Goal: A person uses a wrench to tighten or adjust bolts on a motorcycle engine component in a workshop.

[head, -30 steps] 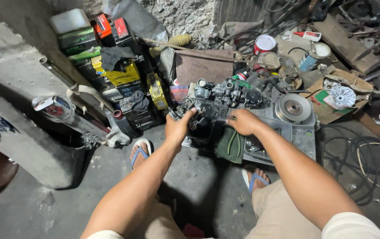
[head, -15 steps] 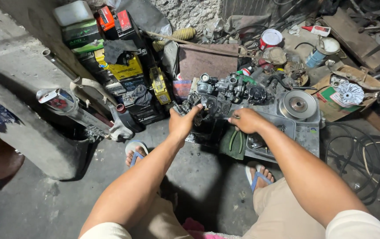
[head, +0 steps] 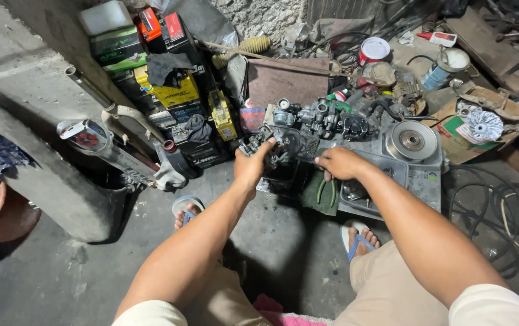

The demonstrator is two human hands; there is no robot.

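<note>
Around the grey engine casing (head: pixel 416 175) on the concrete floor (head: pixel 48 278) we note dense clutter: stacked batteries (head: pixel 169 90) at upper left, a brown metal box (head: pixel 286 78) behind, a red-and-white can (head: pixel 373 51), a cardboard box (head: pixel 464 130) holding a white fan wheel (head: pixel 481 124), and cables (head: pixel 501 199) at right. Green-handled pliers (head: pixel 327 190) lie below our hands. Grime and shadow hide detail of the parts cluster (head: pixel 326 121) on the casing's rear edge. Our left hand (head: pixel 250 166) grasps a small dark metal part (head: pixel 256 143) at the casing's left edge. Our right hand (head: pixel 339 163) is clenched just beside it; what it holds we cannot tell.
</note>
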